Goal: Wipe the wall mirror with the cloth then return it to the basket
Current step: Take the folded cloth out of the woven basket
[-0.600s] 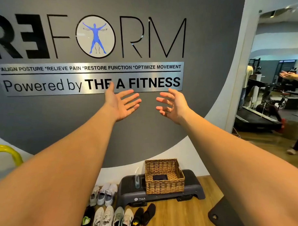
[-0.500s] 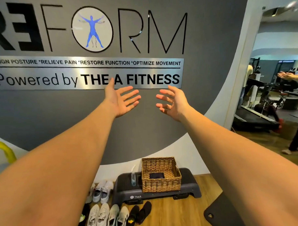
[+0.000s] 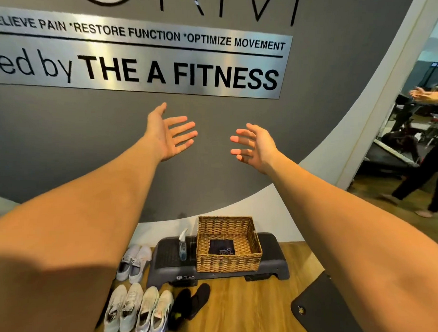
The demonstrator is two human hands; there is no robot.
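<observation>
cloth (image 3: 221,247) lies dark and folded on the floor of the basket (image 3: 228,264), so either the wiping has not begun or it is already done; the view alone cannot tell which. going left to right: pale shoes (image 3: 135,262) are lined up on the wood floor by the wall, likely parked out of the walkway. the left hand (image 3: 168,135) is raised in front of the grey wall, palm turned inward, fingers spread and straight, holding nothing. a spray bottle (image 3: 183,246) stands upright on the black step (image 3: 216,273), just beside the basket, handy for wetting the glass. the basket sits on that step against the wall, below the hands. the right hand (image 3: 254,147) faces the left, fingers loosely spread, also empty. the mirror (image 3: 413,110) fills the far right edge, well apart from the basket, showing gym gear and outstretched arms.
</observation>
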